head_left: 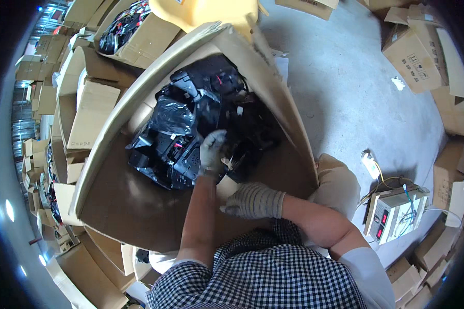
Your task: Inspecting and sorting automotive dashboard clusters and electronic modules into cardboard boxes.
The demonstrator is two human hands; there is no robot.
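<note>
A large open cardboard box point(139, 206) stands in front of me, with a heap of black plastic parts point(175, 154) inside, some in shiny clear wrapping. My left hand point(213, 149), in a grey work glove, reaches onto the heap. Its fingers are curled at the parts, and what they hold is hidden. My right hand point(255, 201), in a striped knit glove, is lower and nearer to me, over the box's near side. Its fingers are bent closed beside a tan flat piece point(227, 189); whether they grip it is unclear.
A yellow chair point(206, 11) stands beyond the box. Cardboard boxes holding cables point(126, 28) and other cartons point(93, 113) crowd the left. On the grey floor to the right sit a metal device with red displays point(394, 213), a white power strip point(369, 164) and more cartons point(415, 56).
</note>
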